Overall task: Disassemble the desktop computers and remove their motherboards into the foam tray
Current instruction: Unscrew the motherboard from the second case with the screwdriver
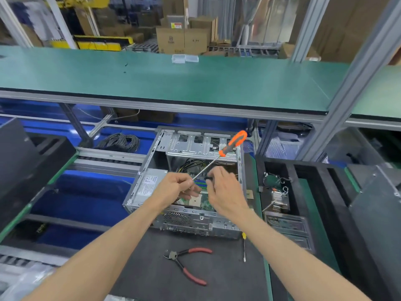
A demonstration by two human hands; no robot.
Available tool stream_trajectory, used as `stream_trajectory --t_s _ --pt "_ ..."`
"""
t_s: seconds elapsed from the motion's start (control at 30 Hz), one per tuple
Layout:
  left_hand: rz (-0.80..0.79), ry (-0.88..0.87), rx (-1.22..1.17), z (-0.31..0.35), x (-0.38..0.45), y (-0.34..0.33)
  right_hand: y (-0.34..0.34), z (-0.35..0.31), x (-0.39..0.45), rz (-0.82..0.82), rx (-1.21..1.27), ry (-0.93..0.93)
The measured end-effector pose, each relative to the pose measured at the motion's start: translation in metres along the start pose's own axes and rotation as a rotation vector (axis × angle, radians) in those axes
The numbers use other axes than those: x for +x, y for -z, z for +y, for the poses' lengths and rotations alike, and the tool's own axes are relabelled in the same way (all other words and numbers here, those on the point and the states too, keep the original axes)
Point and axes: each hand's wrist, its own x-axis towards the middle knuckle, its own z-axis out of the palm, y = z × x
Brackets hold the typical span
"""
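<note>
Hands over open grey case, green motherboard

Before you: a green shelf on metal posts; beyond it, stacked cardboard boxes under bright warehouse light.

Computer case: bare metal, dull sheen. Screwdriver: glossy orange plastic handle, polished metal shaft. Pliers had red rubbery grips.

no legible text on any label
</note>
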Motion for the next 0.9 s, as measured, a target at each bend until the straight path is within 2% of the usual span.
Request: stream_trajectory --t_s 0.1,0.17,0.27,0.4,0.57,0.7,0.8,0.9 --pt "0.025 -0.011 -0.075 0.013 0.012 -0.003 -0.013 -0.016 0.009 -0.066 0.583 -0.360" --pt "0.025 -0.025 -0.095 0.019 0.021 -0.003 -0.017 -0.026 0.020 -0.028 0.775 -0.425" --pt "0.038 -0.042 -0.124 0.020 0.034 0.001 -0.020 -0.032 0.037 0.030 0.887 -0.418" --pt "0.031 -0.055 -0.163 0.007 0.050 0.013 -0.024 -0.024 0.056 0.078 0.795 -0.344" --pt "0.080 -0.021 0.328 -0.018 0.065 0.035 -0.032 -0.018 0.077 0.094 0.687 -0.258" --pt "0.243 -0.011 0.976 -0.027 0.073 0.057 -0.039 -0.018 0.098 0.108 0.585 -0.152" --pt "0.202 0.065 1.172 -0.033 0.076 0.071 -0.045 -0.018 0.116 0.149 0.546 -0.109" --pt "0.137 0.049 1.216 -0.040 0.074 0.068 -0.049 -0.021 0.134 0.190 0.534 -0.081"
